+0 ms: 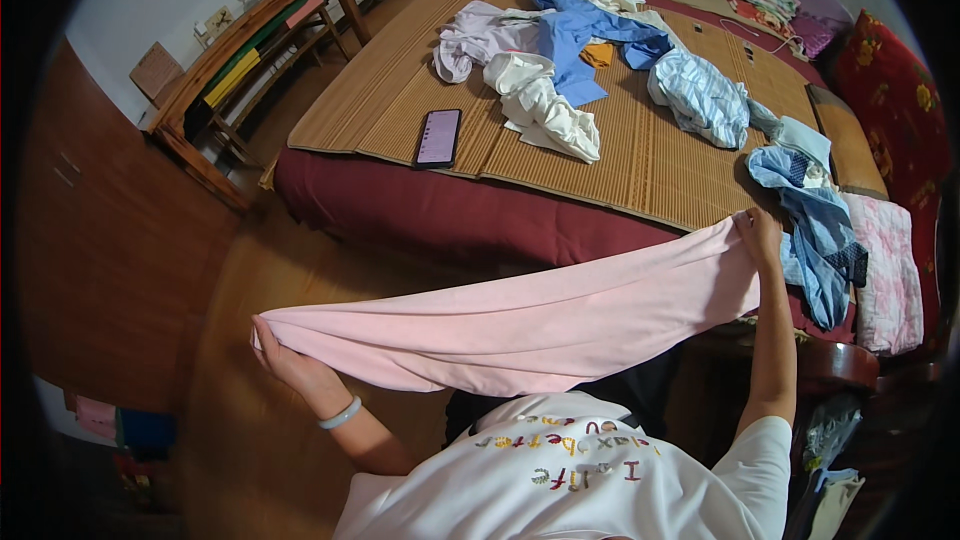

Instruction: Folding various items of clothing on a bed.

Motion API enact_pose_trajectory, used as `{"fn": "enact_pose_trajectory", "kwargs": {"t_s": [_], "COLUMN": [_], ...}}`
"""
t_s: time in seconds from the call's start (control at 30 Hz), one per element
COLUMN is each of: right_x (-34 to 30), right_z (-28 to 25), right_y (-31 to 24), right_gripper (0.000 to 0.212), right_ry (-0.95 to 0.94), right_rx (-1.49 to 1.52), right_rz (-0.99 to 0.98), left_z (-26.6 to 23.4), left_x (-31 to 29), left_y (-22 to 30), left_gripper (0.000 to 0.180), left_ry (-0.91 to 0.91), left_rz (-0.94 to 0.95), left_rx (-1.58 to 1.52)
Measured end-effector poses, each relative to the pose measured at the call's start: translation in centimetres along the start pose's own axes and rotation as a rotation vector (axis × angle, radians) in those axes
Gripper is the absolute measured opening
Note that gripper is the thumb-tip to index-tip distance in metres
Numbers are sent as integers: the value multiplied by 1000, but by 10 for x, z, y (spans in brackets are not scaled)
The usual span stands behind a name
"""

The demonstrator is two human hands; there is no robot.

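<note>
A long pale pink cloth (520, 325) is stretched out in front of me, hanging in soft folds between my two hands. My left hand (290, 365) is closed on its left end, out over the wooden floor; a pale bangle sits on that wrist. At the other end, my right hand (760, 235) pinches the cloth's upper corner, higher up and beside the bed's near edge. The cloth's lower edge sags close to my white shirt. Whether it is a garment or a plain piece of fabric, I cannot tell.
Beyond the cloth is a bed with a bamboo mat (370, 100). On it lie a phone (438, 138), a blue shirt (575, 40), white clothes (540, 105) and a striped garment (697, 95). Denim clothes (815, 230) and a folded pink-white quilt (885, 275) are at right. A wooden rack (250, 50) stands left.
</note>
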State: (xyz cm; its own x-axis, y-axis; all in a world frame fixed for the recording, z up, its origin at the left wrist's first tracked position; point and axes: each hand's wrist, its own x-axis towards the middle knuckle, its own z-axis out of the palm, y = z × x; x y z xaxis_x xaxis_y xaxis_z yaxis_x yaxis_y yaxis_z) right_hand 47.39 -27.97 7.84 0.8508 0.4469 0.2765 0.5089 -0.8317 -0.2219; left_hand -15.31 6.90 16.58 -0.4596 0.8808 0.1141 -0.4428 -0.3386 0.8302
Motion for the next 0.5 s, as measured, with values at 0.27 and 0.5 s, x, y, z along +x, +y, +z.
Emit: {"fn": "enact_pose_trajectory", "kwargs": {"t_s": [0.27, 0.5], "right_x": [12, 15], "right_z": [18, 29], "right_y": [15, 21], "right_gripper": [19, 23], "right_ry": [114, 166], "right_rx": [523, 818], "right_rz": [35, 147], "left_z": [-11, -17], "left_x": [8, 10], "left_y": [-8, -14], "left_gripper": [20, 24], "left_ry": [4, 5], "left_rz": [-45, -75], "left_rx": [-70, -71]}}
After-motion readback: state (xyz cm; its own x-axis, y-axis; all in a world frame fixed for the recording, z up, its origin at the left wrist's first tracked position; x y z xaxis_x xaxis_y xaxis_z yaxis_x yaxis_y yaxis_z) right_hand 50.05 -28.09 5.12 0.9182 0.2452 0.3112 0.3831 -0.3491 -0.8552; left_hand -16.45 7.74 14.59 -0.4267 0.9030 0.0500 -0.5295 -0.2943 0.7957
